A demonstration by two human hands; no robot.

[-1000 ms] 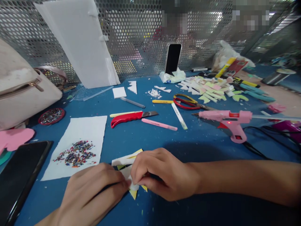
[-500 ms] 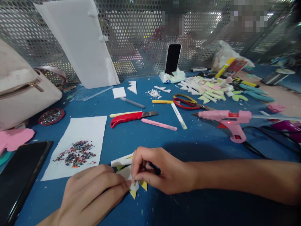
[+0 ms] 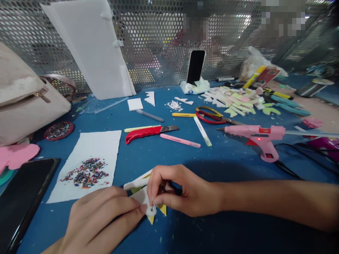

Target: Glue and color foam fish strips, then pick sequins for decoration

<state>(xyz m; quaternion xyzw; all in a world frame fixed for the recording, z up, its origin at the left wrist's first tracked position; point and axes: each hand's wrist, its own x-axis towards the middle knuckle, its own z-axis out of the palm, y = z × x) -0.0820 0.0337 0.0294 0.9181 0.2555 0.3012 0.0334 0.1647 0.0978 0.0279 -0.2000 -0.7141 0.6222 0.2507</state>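
Note:
A small white cutout with yellow pointed parts [image 3: 150,219] lies on the blue table, mostly covered by my hands. My left hand [image 3: 106,215] holds its left side, fingers closed together and fingertips on the white surface. From the right, my right hand [image 3: 174,192] pinches thumb and forefinger together right over the white part. A tiny dark, shiny bit shows under those fingertips, too small to name. Just behind the cutout lies a white strip [image 3: 134,184]. Left of it, a white paper [image 3: 108,144] bears a heap of small multicoloured beads [image 3: 88,173].
Beyond my hands lie a red-handled knife [image 3: 144,134], a pink marker [image 3: 180,140], scissors [image 3: 212,116] and a pink glue gun [image 3: 255,132] with a cable. A black phone [image 3: 26,197] sits at left near a bag [image 3: 23,95]. Foam scraps [image 3: 235,100] are piled at back right.
My right fingertips have shifted slightly on the white part, so the tiny dark bit shows more. My left hand stays almost where it was.

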